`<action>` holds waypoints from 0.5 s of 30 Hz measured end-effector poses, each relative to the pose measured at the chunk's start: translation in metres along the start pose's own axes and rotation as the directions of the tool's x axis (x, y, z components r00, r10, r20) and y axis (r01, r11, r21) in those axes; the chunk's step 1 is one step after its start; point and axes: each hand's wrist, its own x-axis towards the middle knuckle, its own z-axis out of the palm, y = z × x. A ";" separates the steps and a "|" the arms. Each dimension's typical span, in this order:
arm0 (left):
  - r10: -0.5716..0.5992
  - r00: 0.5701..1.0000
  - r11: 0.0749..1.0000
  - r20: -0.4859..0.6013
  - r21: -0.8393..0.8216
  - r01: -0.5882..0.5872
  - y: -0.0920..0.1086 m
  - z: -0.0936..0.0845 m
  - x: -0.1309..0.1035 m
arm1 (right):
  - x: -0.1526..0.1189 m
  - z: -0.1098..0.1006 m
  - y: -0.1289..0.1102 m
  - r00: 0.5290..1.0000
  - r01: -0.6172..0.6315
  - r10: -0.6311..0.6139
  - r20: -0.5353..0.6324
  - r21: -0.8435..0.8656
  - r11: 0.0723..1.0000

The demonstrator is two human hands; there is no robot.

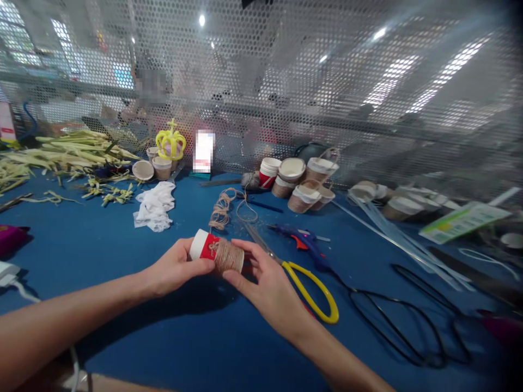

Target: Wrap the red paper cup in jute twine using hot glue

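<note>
Between my two hands a paper cup (pixel 229 256) lies on its side above the blue table. Jute twine is wound round part of it, beside a bare red band and a white end. My left hand (pixel 186 264) grips the white and red end. The fingers of my right hand (pixel 261 275) close round the twine-covered end. Loose twine (pixel 223 209) lies in a coil just behind the cup. Right of my right hand are scissors with yellow handles (pixel 312 294) and a blue glue gun (pixel 304 239).
Several twine-wrapped cups (pixel 303 197) stand at the back. Clear glue sticks (pixel 402 239) and a black cable (pixel 392 305) lie on the right. At left are a crumpled white cloth (pixel 156 207), pale plant stalks (pixel 77 147) and a yellow crown ornament (pixel 170 144). A perforated metal screen (pixel 261 71) rises behind.
</note>
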 end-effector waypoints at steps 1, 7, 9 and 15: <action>0.000 1.000 1.000 0.006 -0.007 0.000 0.000 0.000 0.000 | 0.000 0.000 0.001 1.000 0.001 -0.001 0.007 0.006 1.000; -0.008 0.999 0.998 0.038 -0.056 0.010 -0.003 -0.001 -0.001 | -0.001 0.000 0.006 1.000 0.013 -0.013 0.011 0.010 1.000; -0.013 0.999 0.998 0.046 -0.059 0.016 -0.002 -0.001 -0.001 | -0.001 0.000 0.007 1.000 0.012 -0.012 0.008 0.009 1.000; -0.015 0.998 0.999 0.069 -0.038 0.018 -0.001 -0.001 -0.001 | -0.003 0.000 0.007 1.000 -0.008 0.008 0.015 0.033 0.999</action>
